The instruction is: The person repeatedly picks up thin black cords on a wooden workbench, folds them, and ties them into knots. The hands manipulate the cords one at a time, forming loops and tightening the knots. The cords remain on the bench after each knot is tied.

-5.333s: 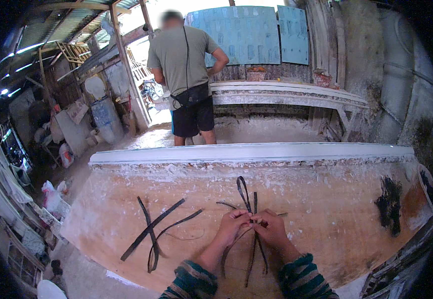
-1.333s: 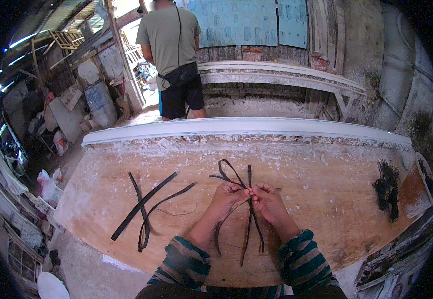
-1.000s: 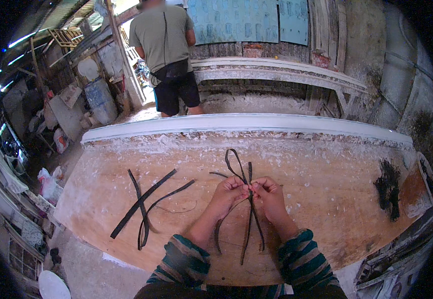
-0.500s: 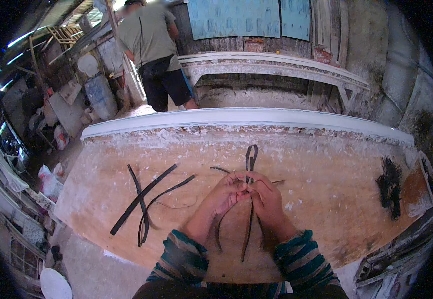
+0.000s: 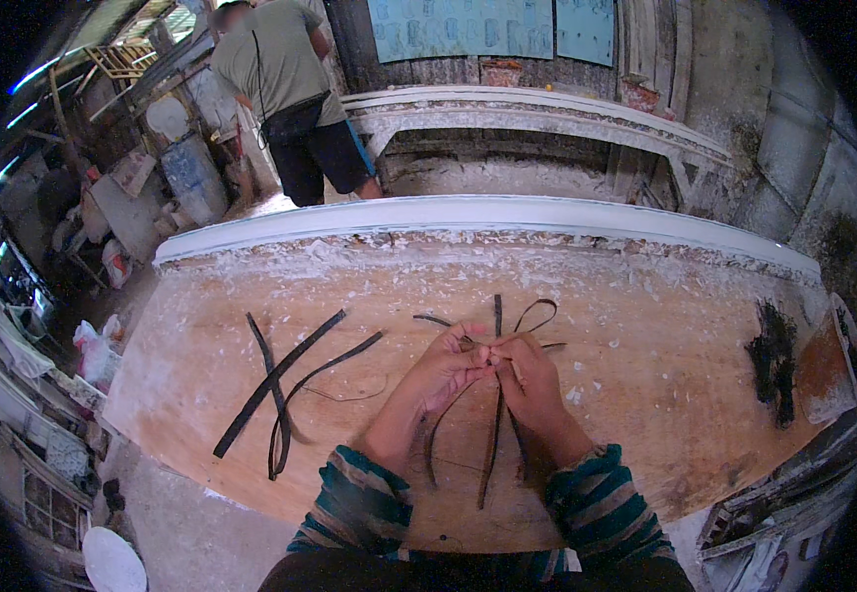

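Observation:
Over the middle of a wooden board [image 5: 635, 434], my left hand [image 5: 445, 373] and my right hand [image 5: 529, 380] meet fingertip to fingertip. Both pinch thin black strips [image 5: 492, 449], whose ends stick out above and hang below the fingers. One strip curls into a loop [image 5: 540, 313] just beyond my right fingers. What lies exactly between the fingertips is too small to make out. Left of my hands, several more black strips [image 5: 275, 380] lie crossed on the board, with a thin wire-like strand [image 5: 344, 398] near them.
A white moulding [image 5: 487, 210] runs along the board's far edge, with white crumbs beside it. A bundle of black strands [image 5: 774, 365] and an orange-brown bucket [image 5: 828, 365] sit at the right. Another person [image 5: 290, 99] stands by a long white-crusted bench [image 5: 537, 107] beyond.
The strip's loop has swung from upright above my fingers to the right, and a straight end now shows beside it. Both hands stay together. The person behind leans further left.

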`<act>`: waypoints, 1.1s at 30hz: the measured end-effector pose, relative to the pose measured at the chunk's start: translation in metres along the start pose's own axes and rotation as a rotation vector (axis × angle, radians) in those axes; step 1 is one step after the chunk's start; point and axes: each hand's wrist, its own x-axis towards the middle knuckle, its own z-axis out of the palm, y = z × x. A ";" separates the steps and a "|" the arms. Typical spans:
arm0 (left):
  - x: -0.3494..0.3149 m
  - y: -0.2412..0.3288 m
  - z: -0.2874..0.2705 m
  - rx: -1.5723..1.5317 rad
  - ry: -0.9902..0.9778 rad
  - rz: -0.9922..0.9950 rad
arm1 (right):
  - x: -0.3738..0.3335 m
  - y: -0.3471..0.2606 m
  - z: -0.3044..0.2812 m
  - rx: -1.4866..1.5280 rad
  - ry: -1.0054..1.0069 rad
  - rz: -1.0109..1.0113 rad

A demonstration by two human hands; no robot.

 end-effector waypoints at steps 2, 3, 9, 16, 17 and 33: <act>0.001 0.001 0.005 -0.025 -0.030 0.015 | 0.000 0.002 0.001 -0.014 0.061 -0.010; 0.001 0.001 0.006 -0.026 -0.020 0.020 | -0.001 0.005 0.003 -0.024 0.089 -0.017; -0.001 0.004 0.016 -0.011 0.018 0.059 | -0.003 0.010 0.007 0.056 0.159 0.013; 0.003 -0.003 0.016 0.134 0.044 0.225 | -0.004 0.001 0.007 0.143 0.183 0.243; 0.005 -0.005 0.014 0.163 0.053 0.253 | -0.003 0.001 0.008 0.246 0.189 0.313; 0.002 -0.007 0.024 0.525 0.125 0.431 | 0.001 0.019 -0.001 1.275 0.089 0.727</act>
